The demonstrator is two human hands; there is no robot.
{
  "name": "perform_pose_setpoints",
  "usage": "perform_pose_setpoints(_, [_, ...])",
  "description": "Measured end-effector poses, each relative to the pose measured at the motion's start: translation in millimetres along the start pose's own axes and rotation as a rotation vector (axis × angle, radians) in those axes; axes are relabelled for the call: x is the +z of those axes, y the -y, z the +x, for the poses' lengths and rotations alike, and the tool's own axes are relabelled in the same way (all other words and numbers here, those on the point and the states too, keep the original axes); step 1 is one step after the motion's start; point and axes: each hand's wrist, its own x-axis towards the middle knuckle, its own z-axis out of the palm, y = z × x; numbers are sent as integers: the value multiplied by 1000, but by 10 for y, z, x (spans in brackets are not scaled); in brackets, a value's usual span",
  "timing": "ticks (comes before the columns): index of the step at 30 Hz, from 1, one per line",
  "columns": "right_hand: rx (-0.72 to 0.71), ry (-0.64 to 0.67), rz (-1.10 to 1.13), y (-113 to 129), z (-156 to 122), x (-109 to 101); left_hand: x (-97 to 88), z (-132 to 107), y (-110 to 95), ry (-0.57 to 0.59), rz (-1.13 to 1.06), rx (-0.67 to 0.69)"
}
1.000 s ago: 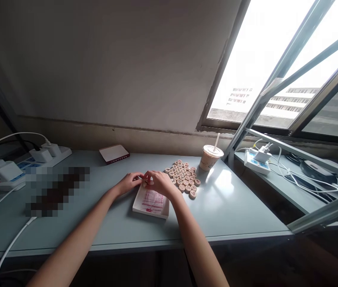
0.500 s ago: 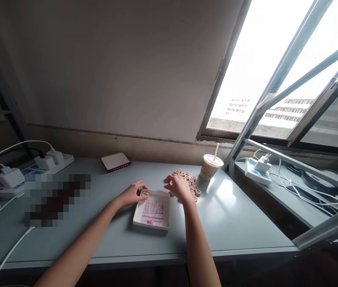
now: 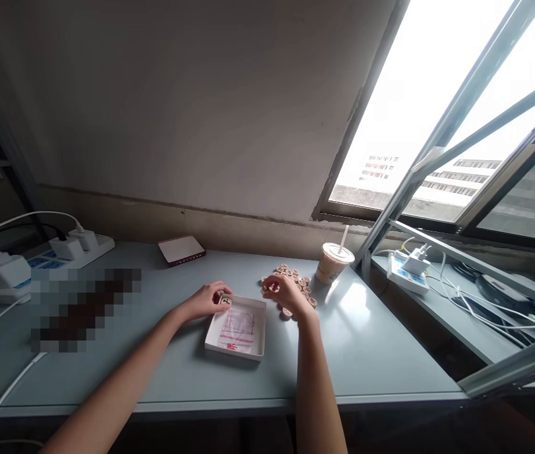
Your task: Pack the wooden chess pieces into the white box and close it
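Observation:
A shallow white box [image 3: 258,328] with a folded red-printed sheet inside lies on the grey-blue table [image 3: 371,347]. One round wooden piece [image 3: 224,301] sits in the box's far left corner. My left hand [image 3: 205,299] rests curled at that corner, fingers touching the piece. My right hand [image 3: 284,293] is just right of the box, over a pile of several wooden pieces [image 3: 301,285], its fingers pinched round one piece at the pile's left edge.
A lidded drink cup with a straw [image 3: 332,263] stands behind the pile. A flat white-and-maroon lid [image 3: 181,250] lies near the wall. Power strips with chargers and cables sit at far left [image 3: 35,261] and right [image 3: 407,270]. An open window frame slants at right.
My right hand left the box's far corner and went right to the pile of pieces. One piece now lies in the box corner. My left hand stayed there.

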Motion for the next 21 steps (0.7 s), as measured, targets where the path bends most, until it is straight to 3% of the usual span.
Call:
perform_pose_setpoints(2, [-117,-6,81,134,8,29,-11,-1,-9,16,-5,4])
perform_pose_setpoints(7, [-267,195,21,394,48,305,-30,3,-30,37,-30,5])
perform_pose_setpoints(11, [-313,152,-62,418,57,454,-19,11,-39,29,-29,-5])
perform_pose_setpoints(17, [-324,130,-212,405,17,416,-8,10,-22,-3,6,-12])
perform_pose_setpoints(21, [-322,45,-356,450,6,467,9,22,2,-35,-4,-21])
